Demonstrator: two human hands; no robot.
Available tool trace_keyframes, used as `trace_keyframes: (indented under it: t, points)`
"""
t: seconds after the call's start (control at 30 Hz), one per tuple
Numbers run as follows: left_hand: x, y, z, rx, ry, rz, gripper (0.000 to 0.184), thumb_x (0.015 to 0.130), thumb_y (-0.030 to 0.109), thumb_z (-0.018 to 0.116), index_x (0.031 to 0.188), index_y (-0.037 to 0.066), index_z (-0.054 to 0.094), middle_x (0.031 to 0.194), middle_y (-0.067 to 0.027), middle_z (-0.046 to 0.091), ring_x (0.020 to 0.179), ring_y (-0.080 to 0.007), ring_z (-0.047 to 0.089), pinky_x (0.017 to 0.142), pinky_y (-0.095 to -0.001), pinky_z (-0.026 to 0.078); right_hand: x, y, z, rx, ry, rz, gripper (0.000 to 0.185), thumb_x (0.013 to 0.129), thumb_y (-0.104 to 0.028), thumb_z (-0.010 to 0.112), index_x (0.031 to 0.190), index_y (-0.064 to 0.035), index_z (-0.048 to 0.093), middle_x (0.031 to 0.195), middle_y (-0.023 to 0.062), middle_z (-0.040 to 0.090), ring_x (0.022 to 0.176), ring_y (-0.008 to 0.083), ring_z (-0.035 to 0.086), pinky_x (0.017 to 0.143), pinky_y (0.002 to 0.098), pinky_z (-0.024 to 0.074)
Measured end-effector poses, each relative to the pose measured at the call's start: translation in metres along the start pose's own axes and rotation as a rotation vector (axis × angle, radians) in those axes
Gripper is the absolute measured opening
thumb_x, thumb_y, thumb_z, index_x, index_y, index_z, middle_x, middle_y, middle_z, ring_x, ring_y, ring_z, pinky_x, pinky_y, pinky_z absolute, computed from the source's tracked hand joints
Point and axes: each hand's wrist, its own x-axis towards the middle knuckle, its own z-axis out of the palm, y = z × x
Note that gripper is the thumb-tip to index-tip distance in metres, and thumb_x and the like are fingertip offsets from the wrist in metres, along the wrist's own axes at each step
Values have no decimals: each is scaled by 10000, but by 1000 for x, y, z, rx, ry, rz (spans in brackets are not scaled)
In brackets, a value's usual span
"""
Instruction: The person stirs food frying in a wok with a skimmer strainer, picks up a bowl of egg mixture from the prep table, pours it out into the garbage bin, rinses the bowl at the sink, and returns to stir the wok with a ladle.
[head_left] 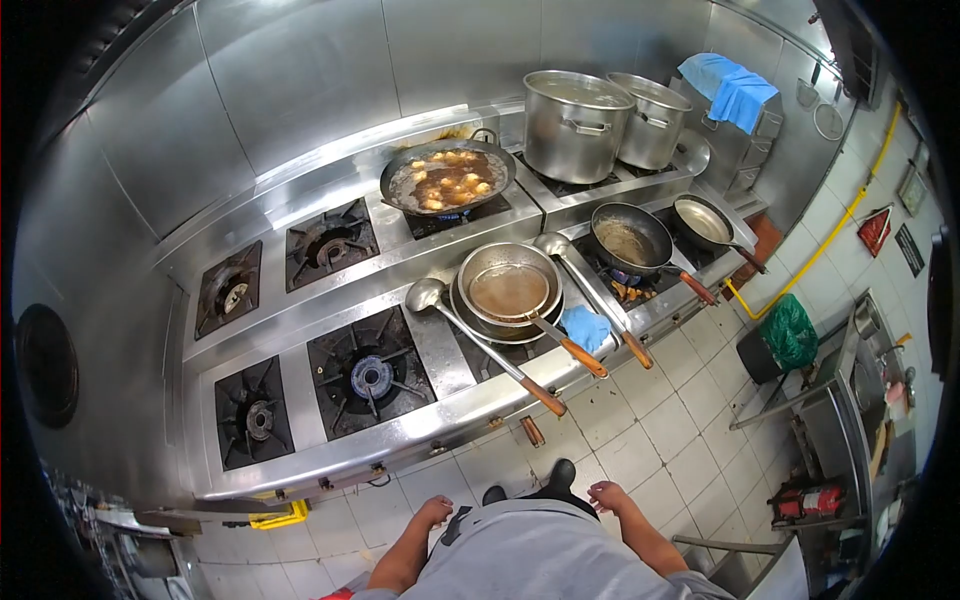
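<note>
My left hand (433,511) hangs beside my body, loosely curled, with nothing visible in it. On the other side my right hand (608,495) hangs too, its fingers slightly apart and holding nothing. Neither touches the stove (447,415) in front of me. Nearest to them on its front row are two long-handled ladles (425,294) (551,244), one on each side of a wood-handled strainer or pan (510,283) that rests in a metal bowl (462,312). A blue cloth (586,328) lies beside the bowl.
A wok (398,197) of brown liquid with pale pieces sits over a lit back burner. Two large pots (575,140) (650,140) stand right of it. Two pans (632,240) (703,222) with handles jutting forward are at front right. A green-lined bin (790,335) stands right.
</note>
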Motion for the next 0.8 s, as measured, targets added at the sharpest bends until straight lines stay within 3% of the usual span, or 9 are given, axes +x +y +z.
trace_keyframes:
  t: [0.13, 0.2, 0.23, 0.27, 0.3, 0.37, 0.43, 0.5, 0.8]
  points:
    - [-2, 14, -9, 331, -85, 31, 191, 704, 232, 587, 764, 51, 596, 687, -127, 596, 573, -212, 586, 524, -347, 464, 2, -6, 1, -27, 7, -4, 363, 779, -270, 570, 1052, -33, 531, 779, 108, 622, 572, 183, 605, 456, 286, 470]
    - [13, -2, -12, 980, -257, 631, 201, 743, 255, 574, 774, 58, 599, 736, -121, 607, 646, -212, 603, 559, -344, 466, -1, -7, -2, -60, 17, -22, 357, 776, -282, 560, 1022, -23, 547, 788, 108, 628, 568, 182, 605, 477, 297, 488]
    - [32, -35, -13, 816, -279, 733, 216, 760, 267, 565, 807, 60, 602, 756, -118, 611, 678, -211, 608, 566, -341, 463, 1, -4, -3, -94, 22, -63, 335, 776, -296, 547, 965, -21, 574, 783, 100, 630, 571, 183, 608, 495, 304, 500]
    - [52, -51, -13, 648, -317, 826, 231, 778, 278, 555, 840, 62, 605, 776, -116, 614, 710, -209, 612, 572, -339, 460, -3, -11, -6, -167, -13, -26, 369, 785, -324, 561, 1031, -49, 555, 778, 83, 626, 552, 158, 595, 474, 293, 499]
    - [54, -55, -11, 578, -351, 772, 232, 778, 278, 555, 841, 61, 605, 775, -116, 614, 709, -209, 612, 572, -339, 460, -1, -7, -7, -176, -12, -31, 393, 786, -337, 558, 1059, -55, 539, 783, 87, 631, 551, 157, 596, 476, 292, 493]
    - [43, -35, -1, 429, -298, 320, 232, 778, 278, 554, 842, 61, 605, 775, -116, 614, 706, -209, 611, 570, -339, 459, -4, -1, -8, -160, 18, -48, 428, 775, -344, 562, 1099, -67, 516, 795, 95, 632, 572, 173, 607, 477, 295, 491]
    - [40, -14, 10, 380, -277, 134, 232, 778, 278, 554, 843, 61, 605, 774, -116, 614, 703, -209, 610, 569, -339, 459, -5, 2, -8, -237, 41, -6, 383, 778, -315, 556, 1080, -81, 534, 789, 76, 630, 573, 172, 602, 472, 296, 489]
    - [48, 9, 22, 419, -303, 105, 233, 778, 279, 553, 843, 61, 605, 773, -116, 614, 700, -209, 609, 567, -338, 458, -11, 17, -6, -45, 67, 0, 304, 788, -304, 535, 990, -82, 582, 667, 41, 573, 480, 142, 526, 427, 289, 457]
    - [78, 121, 100, 654, -471, 231, 235, 779, 279, 551, 847, 60, 604, 770, -115, 613, 687, -209, 605, 560, -338, 456, -66, 97, -18, 122, 162, 131, 266, 790, -280, 513, 882, -40, 583, 609, 53, 544, 449, 131, 489, 377, 283, 402]
